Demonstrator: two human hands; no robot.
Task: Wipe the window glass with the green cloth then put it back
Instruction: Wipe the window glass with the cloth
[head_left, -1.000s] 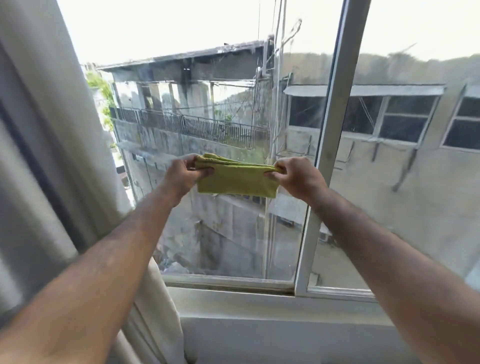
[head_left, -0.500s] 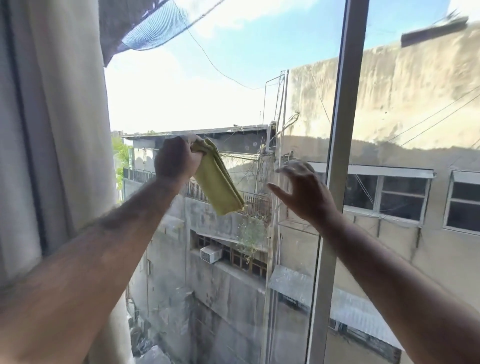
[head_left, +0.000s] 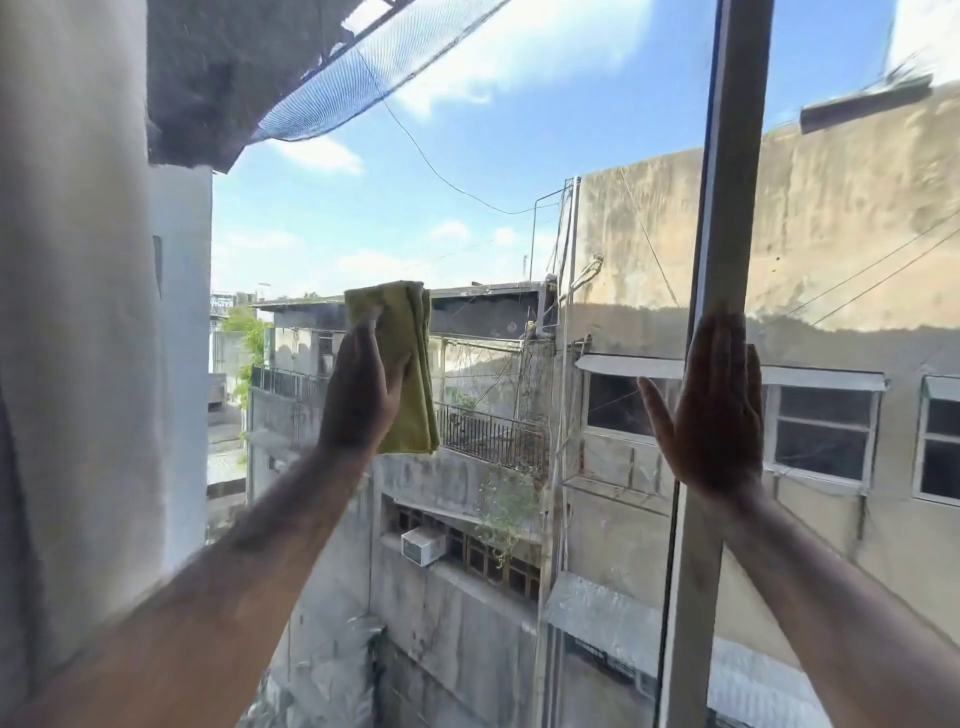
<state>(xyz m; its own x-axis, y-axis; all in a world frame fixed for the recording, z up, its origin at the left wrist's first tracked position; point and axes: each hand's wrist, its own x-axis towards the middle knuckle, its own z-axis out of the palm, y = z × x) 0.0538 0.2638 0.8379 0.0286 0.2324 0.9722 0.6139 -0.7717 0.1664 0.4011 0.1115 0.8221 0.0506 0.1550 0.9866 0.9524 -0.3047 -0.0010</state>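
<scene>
The folded green cloth (head_left: 410, 364) is pressed flat against the left pane of the window glass (head_left: 493, 208), about mid-height. My left hand (head_left: 361, 389) lies palm-forward on the cloth and holds it to the glass, covering its lower left part. My right hand (head_left: 711, 405) is spread flat, fingers up, against the white vertical window frame (head_left: 732, 182) and holds nothing. Both forearms reach up from the lower corners.
A pale curtain (head_left: 78, 338) hangs along the left edge, close to my left arm. The right pane (head_left: 857, 260) continues past the frame. Outside are grey concrete buildings, a blue net overhead and sky.
My left hand turned and flattened the hanging cloth against the glass. My right hand moved right and rose onto the window frame, now spread flat. The view tilted further up.
</scene>
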